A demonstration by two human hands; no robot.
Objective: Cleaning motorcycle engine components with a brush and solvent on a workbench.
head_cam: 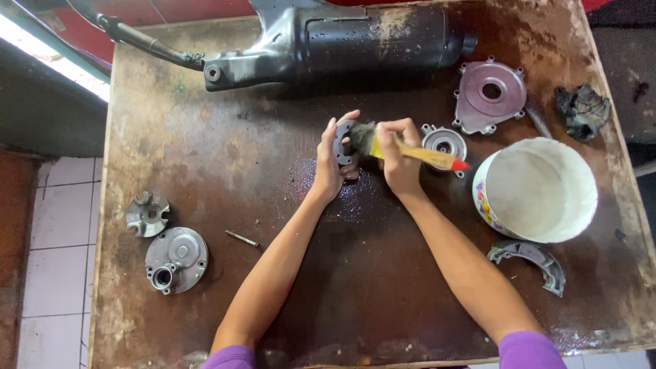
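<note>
Your left hand [330, 162] grips the round metal plate [344, 142] by its rim above the wet counter [273, 137] while your right hand [398, 158] clenches the yellow-handled paintbrush [417, 155] against it; judge the plate stiff, weighty and oil-slick, so hold its edge firmly.

On the stained brown table [225, 137], the left hand [329, 167] holds a round metal part [344, 142] upright while the right hand [398, 158] presses a yellow-handled brush [417, 154] against it. A white bucket [536, 190] stands just right.
</note>
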